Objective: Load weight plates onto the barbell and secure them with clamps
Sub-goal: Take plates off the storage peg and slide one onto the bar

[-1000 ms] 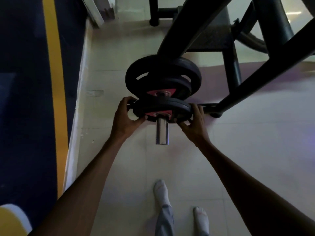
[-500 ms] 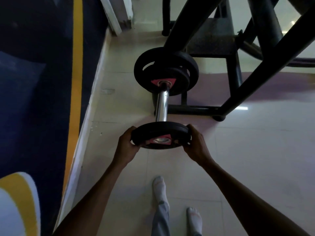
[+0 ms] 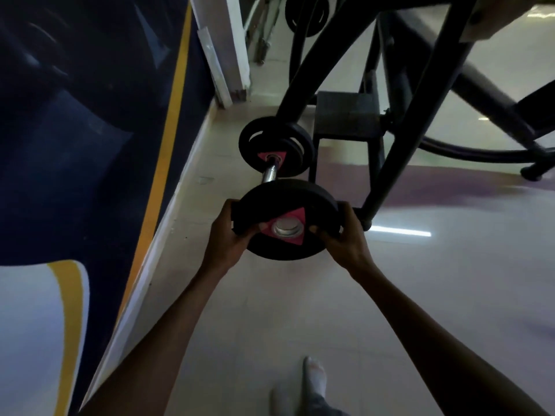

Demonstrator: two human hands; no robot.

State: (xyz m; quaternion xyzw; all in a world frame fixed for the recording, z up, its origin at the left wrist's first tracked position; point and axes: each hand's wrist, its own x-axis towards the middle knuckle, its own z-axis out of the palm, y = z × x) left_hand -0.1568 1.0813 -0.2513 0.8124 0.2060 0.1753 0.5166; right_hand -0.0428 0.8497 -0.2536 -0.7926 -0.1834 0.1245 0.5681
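Note:
A black weight plate with a red triangle round its hole sits at the very tip of the chrome barbell sleeve. The sleeve's end shows in the plate's hole. My left hand grips the plate's left rim and my right hand grips its right rim, thumbs on the near face. Farther up the sleeve, two or three black plates sit stacked against the rack. No clamp is in view.
A black steel rack frame rises to the right of the bar, its foot just right of my right hand. A dark blue wall with a yellow stripe runs along the left. My socked feet stand below on pale tiles.
The plate in my hands has slid outward along the sleeve, from beside the stacked plates to the sleeve's tip. The plate's face has tilted up toward me.

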